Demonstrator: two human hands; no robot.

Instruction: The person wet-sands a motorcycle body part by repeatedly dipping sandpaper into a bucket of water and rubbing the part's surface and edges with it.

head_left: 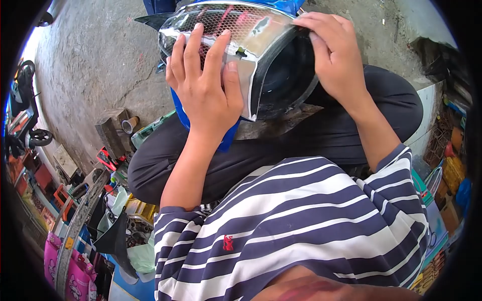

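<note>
A glossy, curved shell (248, 65) with a honeycomb pattern, pink streaks and a black-edged round opening (288, 70) lies over my crossed legs. Blue parts (179, 109) show beneath and behind it. My left hand (206, 83) rests on the honeycomb side, fingers spread across the surface. At the upper rim of the opening, my right hand (331, 42) has its fingertips and thumb closed on the edge. What lies between those fingertips is too small to make out. A dark pointed piece (150, 20) sticks out at the shell's far left.
Bare concrete floor (100, 65) stretches ahead and to the left. Beside my left knee are a wooden block (111, 131) and a small cup (130, 124). Tools and clutter crowd the left, with a pink bag (68, 268). More materials are piled at the right (452, 170).
</note>
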